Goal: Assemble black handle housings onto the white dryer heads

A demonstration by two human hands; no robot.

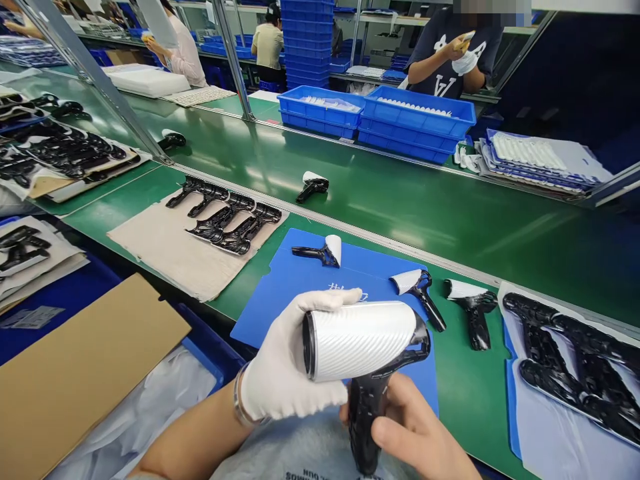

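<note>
A hair dryer housing (363,340) with a white ribbed barrel and a black handle is held up close to my body. My left hand (280,363), in a white glove, wraps round the open front end of the barrel. Bare fingers of my right hand (410,427) close on the black handle below it. Beyond them, a similar housing (333,252) lies on a blue sheet (265,293). A second housing (420,290) rests across the sheet's right edge, and a third housing (473,307) lies on the green bench beside it.
Black half shells (235,213) lie on a beige sheet to the left; more black shells (575,360) fill a lined tray at right. One housing (314,185) sits on the green belt (400,187). Blue crates (415,123) stand behind it. A co-worker (450,60) is across.
</note>
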